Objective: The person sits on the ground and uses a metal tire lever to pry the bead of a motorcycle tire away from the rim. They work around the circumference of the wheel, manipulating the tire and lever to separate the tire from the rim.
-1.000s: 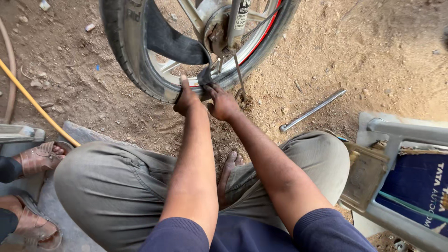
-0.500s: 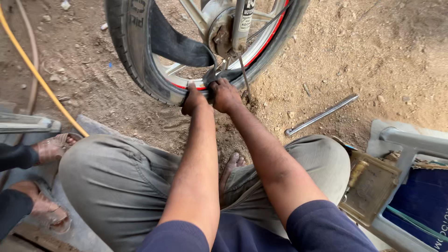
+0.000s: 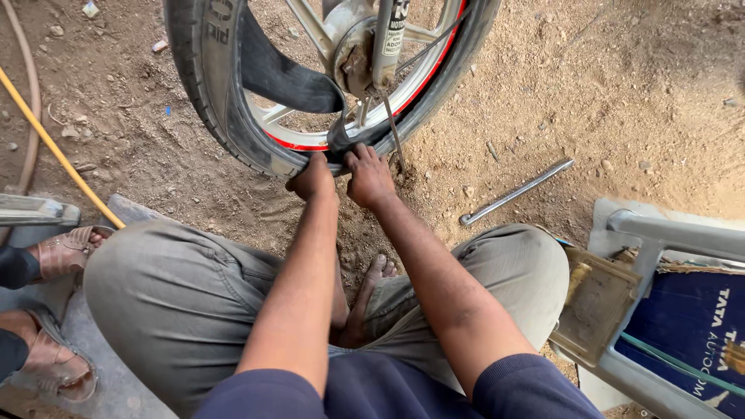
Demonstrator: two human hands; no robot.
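The wheel (image 3: 310, 85) stands on the dirt ahead of the squatting person, and at its lowest rim the left hand (image 3: 313, 177) and right hand (image 3: 369, 177) sit side by side, both touching the tyre where the inner tube (image 3: 283, 77) hangs out of it. Right of the wheel a metal bar (image 3: 516, 192) lies on the ground, with a metal frame (image 3: 667, 233) farther right and nearer the person. Left of the wheel a hose (image 3: 54, 151) runs across the dirt (past it, at the near left edge, another person's sandalled feet (image 3: 58, 310)).
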